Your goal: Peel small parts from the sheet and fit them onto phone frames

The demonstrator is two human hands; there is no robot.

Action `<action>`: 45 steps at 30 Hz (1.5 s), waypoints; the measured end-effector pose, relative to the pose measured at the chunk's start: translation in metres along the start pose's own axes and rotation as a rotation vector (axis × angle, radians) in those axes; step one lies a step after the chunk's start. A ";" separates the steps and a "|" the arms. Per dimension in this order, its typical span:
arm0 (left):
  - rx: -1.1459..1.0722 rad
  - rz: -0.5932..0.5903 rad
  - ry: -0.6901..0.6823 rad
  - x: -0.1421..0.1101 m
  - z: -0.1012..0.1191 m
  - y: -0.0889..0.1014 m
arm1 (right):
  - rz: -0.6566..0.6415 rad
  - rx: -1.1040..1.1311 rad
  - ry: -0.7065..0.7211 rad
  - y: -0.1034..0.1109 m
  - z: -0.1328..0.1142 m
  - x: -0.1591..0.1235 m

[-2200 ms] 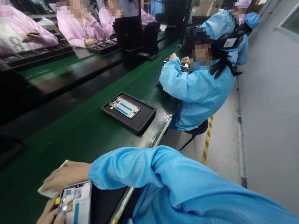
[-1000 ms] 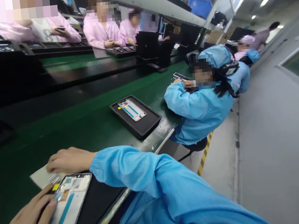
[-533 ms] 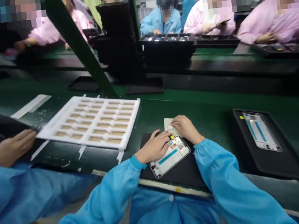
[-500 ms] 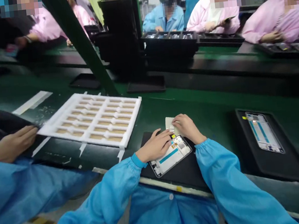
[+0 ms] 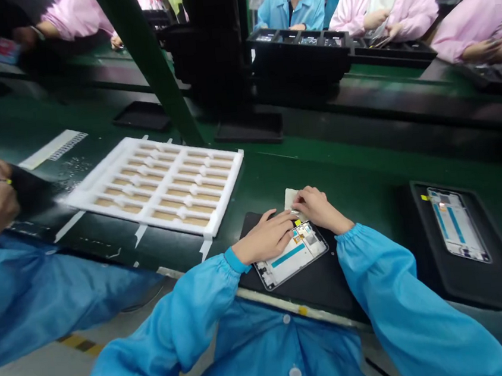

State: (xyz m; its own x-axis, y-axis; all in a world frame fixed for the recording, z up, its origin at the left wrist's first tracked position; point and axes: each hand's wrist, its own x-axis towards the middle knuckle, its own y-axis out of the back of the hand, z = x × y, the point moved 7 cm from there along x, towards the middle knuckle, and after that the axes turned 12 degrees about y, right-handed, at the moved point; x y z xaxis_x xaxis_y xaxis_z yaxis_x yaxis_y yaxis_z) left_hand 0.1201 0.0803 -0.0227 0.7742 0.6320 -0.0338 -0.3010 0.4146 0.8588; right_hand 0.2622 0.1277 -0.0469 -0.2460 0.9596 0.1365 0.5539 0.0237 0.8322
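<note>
Head view, I log: one phone frame (image 5: pixel 297 261), silver-white, blue strip (image 5: pixel 288 256), yellow tab (image 5: pixel 298 223), slantwise on black mat (image 5: pixel 333 287) at five o'clock. Left hand (image 5: pixel 267 237): fingers slightly spread over the frame. Right hand (image 5: pixel 318 208): fingers bent at pale card (image 5: pixel 290 197), frame's twelve o'clock; whether pinching, I cannot tell.

A green worktop (image 5: pixel 347 160) carries a white tray (image 5: pixel 166 182) at left, a black mat (image 5: pixel 317 283) near centre, a black tray (image 5: pixel 471 281) right.
</note>
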 end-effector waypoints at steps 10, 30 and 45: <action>-0.003 -0.053 0.020 0.003 -0.003 -0.002 | 0.241 0.449 -0.024 0.040 0.007 -0.001; 0.111 0.220 -0.034 -0.040 0.051 0.038 | 0.249 0.316 -0.008 0.063 -0.100 -0.118; -0.095 0.429 -0.041 -0.047 0.050 0.039 | 0.415 0.212 0.009 0.062 -0.089 -0.137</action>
State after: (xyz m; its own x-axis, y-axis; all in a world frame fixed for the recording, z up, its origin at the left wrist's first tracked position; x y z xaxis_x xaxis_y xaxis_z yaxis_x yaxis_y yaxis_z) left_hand 0.0996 0.0337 0.0380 0.5890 0.7343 0.3375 -0.6485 0.1802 0.7396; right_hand 0.2596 -0.0274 0.0341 0.0245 0.8975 0.4403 0.7571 -0.3043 0.5781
